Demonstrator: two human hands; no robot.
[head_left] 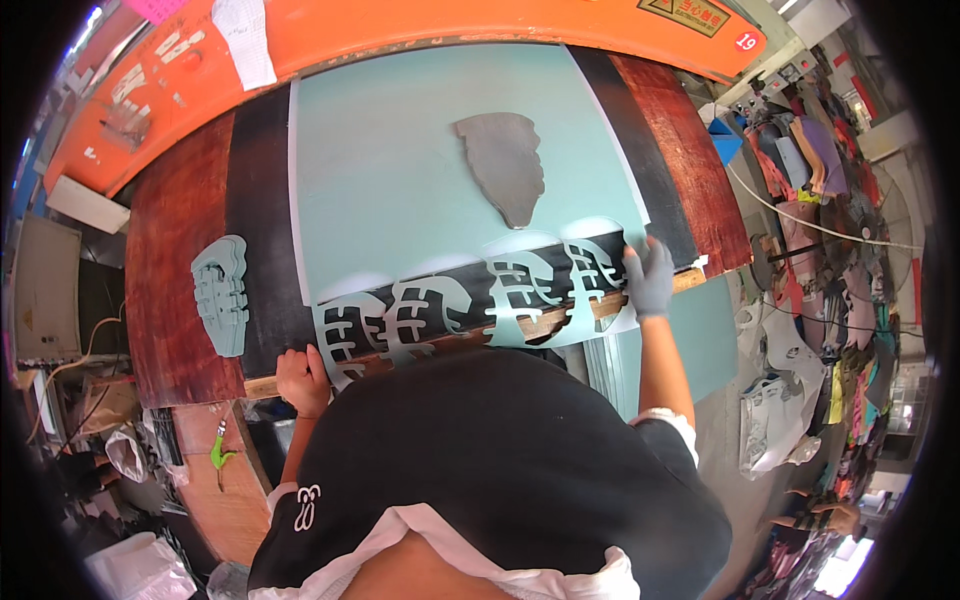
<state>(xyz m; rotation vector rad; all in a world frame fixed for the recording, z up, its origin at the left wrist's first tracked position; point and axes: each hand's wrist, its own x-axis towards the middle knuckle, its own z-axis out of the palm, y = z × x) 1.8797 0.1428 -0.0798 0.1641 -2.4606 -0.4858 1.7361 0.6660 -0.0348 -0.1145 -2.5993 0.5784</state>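
Note:
A pale green sheet [400, 150] lies on a black board, its near edge cut into a strip of openwork [510, 290] with several curved, toothed openings. This cut strip hangs over the table's near edge. My right hand [650, 280], in a grey glove, is at the sheet's right near corner with thumb and fingers apart. My left hand [303, 380] is bare and closed at the table's near edge, beside the strip's left end; what is in its fingers, if anything, is hidden. A grey shield-shaped piece [503, 165] with a notched right edge lies on the sheet.
A stack of pale green cut pieces [220, 295] stands at the left on the reddish-brown tabletop [175, 250]. An orange machine beam [400, 35] spans the far side. More green sheets [690, 340] are below the table's right edge. Coloured pieces hang on racks [800, 170] at right.

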